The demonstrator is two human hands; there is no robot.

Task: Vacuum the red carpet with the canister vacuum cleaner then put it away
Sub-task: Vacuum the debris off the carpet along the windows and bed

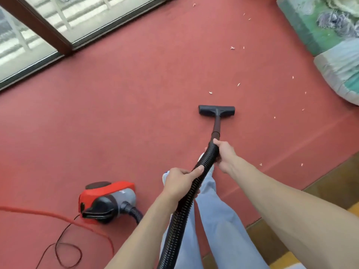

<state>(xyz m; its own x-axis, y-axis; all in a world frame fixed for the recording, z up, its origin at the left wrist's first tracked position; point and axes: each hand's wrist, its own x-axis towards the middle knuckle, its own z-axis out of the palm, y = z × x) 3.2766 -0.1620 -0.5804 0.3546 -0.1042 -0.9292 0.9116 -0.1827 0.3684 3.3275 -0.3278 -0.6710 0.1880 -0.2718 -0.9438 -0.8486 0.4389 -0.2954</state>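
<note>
"On the red carpet (136,94), where's the floor head (216,110) sitting?"

"Flat on the pile, straight ahead of me, about mid-carpet, its bar crosswise to me. The wand (217,125) runs from it back to my right hand (223,152), so the long axis points away from me toward the carpet's far edge."

"And your grip?"

"My right hand is curled round the top of the hose (186,206) where it meets the wand; that's the hand nearer the head. My left hand (180,183) wraps the hose lower down, thumb laid along the ribs. Both are closed on it."

"What does the next stroke turn on?"

"The pale scraps (232,48). They lie beyond the head and off toward the carpet's right edge, none under it. I'd judge a push forward and rightward, right hand steering, left feeding hose."

"The canister vacuum cleaner (106,200)?"

"On the carpet at my left, toward its near edge, hose joined at the end nearest me. A black cord (66,249) loops beside an orange cord (58,216); either could snag if I drag the machine."

"Anything in its bin?"

"Can't tell; the body is closed."
</note>
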